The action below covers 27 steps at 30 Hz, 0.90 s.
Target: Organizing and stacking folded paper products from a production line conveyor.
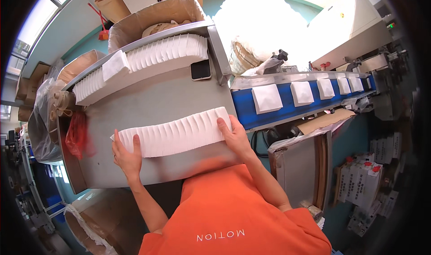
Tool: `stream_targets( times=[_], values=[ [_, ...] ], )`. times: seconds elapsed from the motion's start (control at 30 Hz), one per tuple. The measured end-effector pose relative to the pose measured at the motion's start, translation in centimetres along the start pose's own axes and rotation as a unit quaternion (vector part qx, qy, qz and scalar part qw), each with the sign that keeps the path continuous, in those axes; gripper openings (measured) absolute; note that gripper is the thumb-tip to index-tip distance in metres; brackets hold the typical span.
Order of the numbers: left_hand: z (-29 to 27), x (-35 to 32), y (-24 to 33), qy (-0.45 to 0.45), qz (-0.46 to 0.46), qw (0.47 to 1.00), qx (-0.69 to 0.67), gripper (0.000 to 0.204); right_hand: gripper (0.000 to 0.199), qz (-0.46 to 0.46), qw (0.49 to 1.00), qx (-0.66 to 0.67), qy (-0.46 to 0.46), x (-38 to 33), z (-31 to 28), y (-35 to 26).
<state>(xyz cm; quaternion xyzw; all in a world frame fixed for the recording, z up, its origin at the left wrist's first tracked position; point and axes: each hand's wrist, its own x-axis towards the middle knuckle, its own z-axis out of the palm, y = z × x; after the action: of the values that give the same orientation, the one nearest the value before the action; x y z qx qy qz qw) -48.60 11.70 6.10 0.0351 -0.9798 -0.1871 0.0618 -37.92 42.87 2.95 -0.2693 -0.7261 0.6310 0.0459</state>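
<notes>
As it runs across the centre of the frame, rising toward the right, the long white row of folded sheets (179, 136) shows a gently curved top with close ridges; the left hand (127, 160) and the right hand (236, 136) clasp its opposite ends over the grey bench (148, 98), with another white row (168, 53) at upper left and a blue conveyor (244, 108) at right

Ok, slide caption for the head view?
Left hand and right hand clasp a row of folded white tissues at a metal table.
</notes>
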Motion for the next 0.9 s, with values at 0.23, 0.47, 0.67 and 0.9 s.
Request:
stream_targets(
  times=[0.23, 0.47, 0.67, 0.9],
  values=[
    [0.6, -0.1, -0.1, 0.013, -0.009, 1.0, 0.009, 0.073, 0.034, 0.184, 0.952, 0.244, -0.02, -1.4, -3.6, 1.8],
    [1.0, -0.5, 1.2, -0.006, -0.012, 1.0, 0.014, 0.075, 0.051, -0.08, 0.995, -0.061, 0.028, -0.1, 0.1, 0.0],
    [1.1, -0.4, 1.0, -0.001, -0.034, 0.999, 0.004, 0.074, 0.032, 0.288, 0.894, 0.33, -0.098, -0.7, -2.5, 2.5],
    [1.2, -0.8, 2.0, -0.004, -0.014, 1.0, 0.025, 0.074, 0.026, 0.063, 0.996, -0.02, 0.057, 0.2, -6.6, 1.2]
  ],
)
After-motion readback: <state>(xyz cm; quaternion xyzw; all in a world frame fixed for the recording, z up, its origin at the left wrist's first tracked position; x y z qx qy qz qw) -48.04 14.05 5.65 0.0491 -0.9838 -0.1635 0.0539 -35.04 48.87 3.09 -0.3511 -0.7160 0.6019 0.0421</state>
